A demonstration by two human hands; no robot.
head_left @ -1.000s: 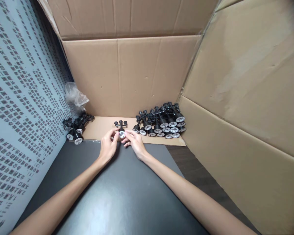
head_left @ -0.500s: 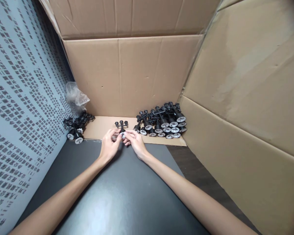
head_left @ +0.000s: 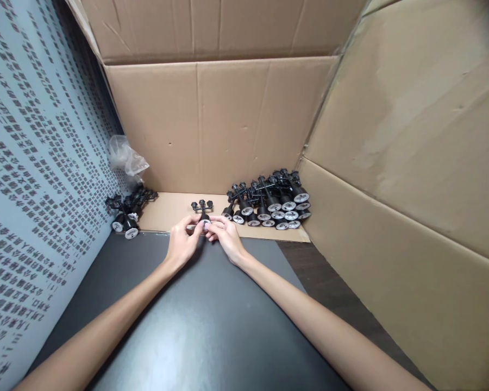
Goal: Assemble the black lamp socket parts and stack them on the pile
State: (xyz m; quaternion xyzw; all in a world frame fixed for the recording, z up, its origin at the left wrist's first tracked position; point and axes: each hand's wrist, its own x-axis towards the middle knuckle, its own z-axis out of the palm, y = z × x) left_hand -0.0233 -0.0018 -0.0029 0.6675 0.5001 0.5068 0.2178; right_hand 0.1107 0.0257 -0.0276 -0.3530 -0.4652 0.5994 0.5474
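Note:
Between my hands is a small black model street lamp (head_left: 204, 213) with several lantern heads pointing away from me and its pale round base turned toward me. My left hand (head_left: 183, 239) is closed around the left side of its base. From the other side my right hand (head_left: 225, 235) grips the same base, its thumb pressed on the pale underside. Fingers hide most of the base. To the right lies a stacked pile of similar lamps (head_left: 273, 204), bases facing me. A smaller group of lamps (head_left: 126, 222) lies at the left.
A cardboard strip (head_left: 171, 203) runs along the back under the lamps. Cardboard walls (head_left: 228, 119) rise behind and at the right; a printed panel (head_left: 44, 163) stands at the left. A clear plastic bag (head_left: 126, 157) sits above the left group. The dark grey mat (head_left: 204, 326) lies in front.
My right thumb has shifted slightly inward onto the underside of the lamp's base. Both hands otherwise keep their place, and the piles look the same.

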